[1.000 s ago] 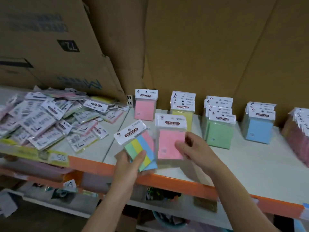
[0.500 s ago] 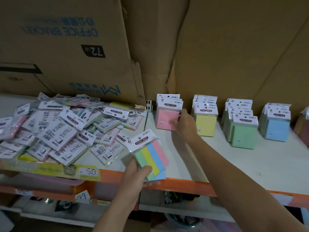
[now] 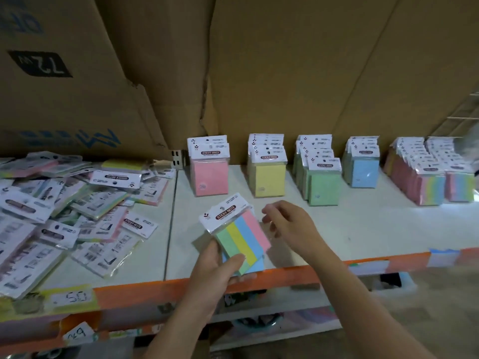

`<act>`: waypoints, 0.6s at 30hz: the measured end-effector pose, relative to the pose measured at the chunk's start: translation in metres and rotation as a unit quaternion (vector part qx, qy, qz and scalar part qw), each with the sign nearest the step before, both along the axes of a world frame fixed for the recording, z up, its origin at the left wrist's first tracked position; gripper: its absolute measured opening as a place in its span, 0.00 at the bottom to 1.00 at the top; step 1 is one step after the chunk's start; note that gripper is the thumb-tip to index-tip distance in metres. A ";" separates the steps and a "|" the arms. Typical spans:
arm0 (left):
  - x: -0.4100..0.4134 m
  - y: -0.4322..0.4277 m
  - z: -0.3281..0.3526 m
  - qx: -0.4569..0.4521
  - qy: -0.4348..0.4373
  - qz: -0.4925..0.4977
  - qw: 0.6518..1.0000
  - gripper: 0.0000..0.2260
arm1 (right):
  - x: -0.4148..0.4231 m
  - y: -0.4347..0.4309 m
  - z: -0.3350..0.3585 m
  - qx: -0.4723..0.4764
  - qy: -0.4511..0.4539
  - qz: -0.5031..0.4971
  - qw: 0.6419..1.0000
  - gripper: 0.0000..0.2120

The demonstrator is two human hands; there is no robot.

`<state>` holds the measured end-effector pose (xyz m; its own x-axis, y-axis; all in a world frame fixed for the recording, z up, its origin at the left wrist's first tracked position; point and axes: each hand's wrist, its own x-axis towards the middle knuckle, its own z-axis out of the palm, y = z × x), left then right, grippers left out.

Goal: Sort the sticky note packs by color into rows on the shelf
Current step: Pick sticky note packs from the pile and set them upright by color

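Observation:
My left hand (image 3: 216, 265) grips a multicolour striped sticky note pack (image 3: 238, 233) by its lower edge, with at least one more pack under it, above the front of the white shelf (image 3: 337, 229). My right hand (image 3: 290, 226) hovers just right of that pack, fingers loosely curled and holding nothing. At the back of the shelf stand rows of packs: pink (image 3: 210, 172), yellow (image 3: 268, 174), green (image 3: 321, 182), blue (image 3: 363, 167) and multicolour (image 3: 430, 177).
A loose heap of unsorted packs (image 3: 64, 203) covers the left shelf board. Cardboard boxes (image 3: 103, 73) form the wall behind. The shelf's orange front rail (image 3: 285, 278) carries price labels. Lower shelves hold more goods.
My right hand set the pink pack in the pink row at the back and came back towards the striped pack. The left hand has kept its packs.

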<state>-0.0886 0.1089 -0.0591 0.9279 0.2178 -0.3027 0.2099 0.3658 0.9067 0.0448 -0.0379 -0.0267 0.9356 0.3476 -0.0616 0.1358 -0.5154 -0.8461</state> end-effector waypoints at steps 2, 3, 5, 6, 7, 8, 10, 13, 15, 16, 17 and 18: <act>0.012 -0.019 0.002 0.015 -0.003 -0.025 1.000 0.17 | -0.010 -0.036 0.003 0.007 0.019 -0.012 1.000 0.09; 0.019 -0.030 0.004 0.026 -0.005 -0.037 0.999 0.17 | -0.013 -0.054 0.004 0.018 0.028 -0.019 0.999 0.09; 0.032 -0.053 0.008 0.058 -0.012 -0.053 0.997 0.18 | -0.016 -0.088 0.006 0.050 0.045 -0.030 0.997 0.07; 0.039 -0.066 0.010 0.075 -0.017 -0.059 0.995 0.19 | -0.016 -0.105 0.006 0.066 0.049 -0.032 0.996 0.05; 0.046 -0.081 0.012 0.086 -0.020 -0.064 0.994 0.19 | -0.015 -0.121 0.007 0.078 0.053 -0.030 0.995 0.03; 0.053 -0.098 0.014 0.083 -0.018 -0.069 0.994 0.20 | -0.012 -0.138 0.007 0.088 0.057 -0.026 0.994 0.02; 0.066 -0.134 0.017 0.060 -0.008 -0.080 0.995 0.20 | -0.003 -0.171 0.005 0.096 0.057 -0.019 0.994 0.01; 0.085 -0.193 0.018 0.095 -0.014 -0.072 0.993 0.20 | 0.016 -0.228 0.001 0.087 0.036 -0.037 0.995 0.01; 0.097 -0.235 0.019 0.121 -0.014 -0.058 0.991 0.19 | 0.028 -0.270 -0.002 0.095 0.033 -0.050 0.994 0.01; 0.102 -0.256 0.018 0.129 -0.012 -0.053 0.990 0.18 | 0.033 -0.291 -0.004 0.100 0.035 -0.054 0.993 0.01; 0.107 -0.276 0.018 0.136 -0.010 -0.050 0.989 0.16 | 0.039 -0.312 -0.006 0.099 0.036 -0.058 0.993 0.01; 0.112 -0.295 0.018 0.145 -0.009 -0.046 0.988 0.14 | 0.044 -0.331 -0.007 0.097 0.036 -0.060 0.993 0.02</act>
<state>0.0236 -0.1863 -0.0412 0.9525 0.2068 -0.2235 0.2136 0.0693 0.9745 0.0886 -0.3686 -0.0333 0.9668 0.2449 -0.0732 0.0179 -0.3505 -0.9364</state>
